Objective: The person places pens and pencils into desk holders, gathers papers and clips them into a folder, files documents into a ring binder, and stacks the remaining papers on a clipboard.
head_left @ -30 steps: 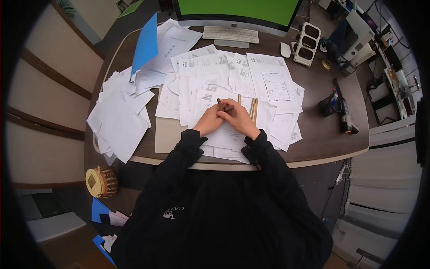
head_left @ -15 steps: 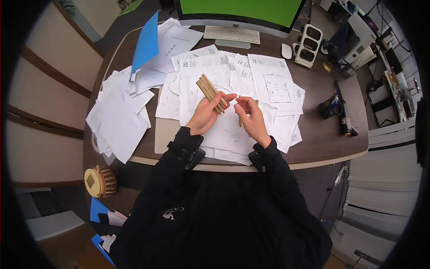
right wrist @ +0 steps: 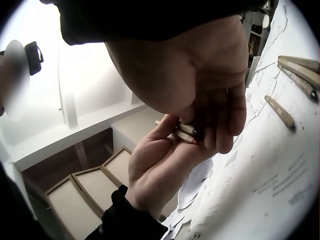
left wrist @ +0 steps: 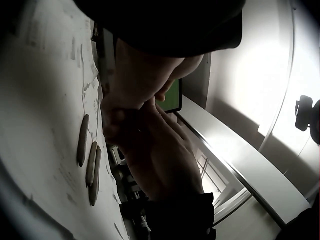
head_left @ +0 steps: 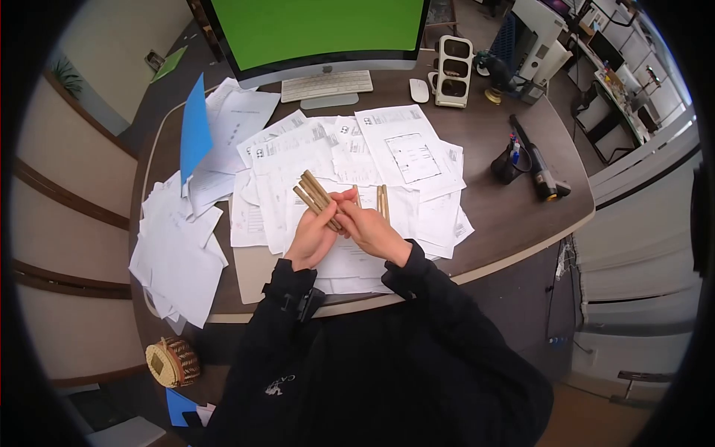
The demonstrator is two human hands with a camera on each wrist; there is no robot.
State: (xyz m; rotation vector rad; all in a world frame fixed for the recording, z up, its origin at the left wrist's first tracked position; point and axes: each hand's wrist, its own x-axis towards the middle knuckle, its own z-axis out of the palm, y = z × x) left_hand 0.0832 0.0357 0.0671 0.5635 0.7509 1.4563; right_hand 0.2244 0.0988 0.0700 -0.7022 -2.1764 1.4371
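Observation:
My left hand (head_left: 314, 238) holds a bundle of wooden pencils (head_left: 313, 195), fanned slightly and slanting up to the left above the papers. At the bundle's lower end, the thumb and curled fingers of my right hand (head_left: 376, 232) pinch the pencils. Seen from the right wrist, one held pencil (right wrist: 186, 136) has a red tip and another a dark tip; the right fingers partly hide them. Several loose pencils lie on the papers beneath: a single pencil (right wrist: 280, 112) and a close pair (head_left: 383, 201), mostly behind the right hand in the head view.
Overlapping printed papers (head_left: 290, 149) cover the desk's middle, with a loose stack (head_left: 179, 253) at left and an upright blue folder (head_left: 195, 134). Behind stand a monitor (head_left: 320, 30), keyboard (head_left: 328, 86) and mouse (head_left: 419, 90). A pen holder (head_left: 509, 165) is at right.
The hands were together a second ago, then apart with the pencils fanned in the left. Now the right hand is back at the bundle's lower end. The head view has turned right.

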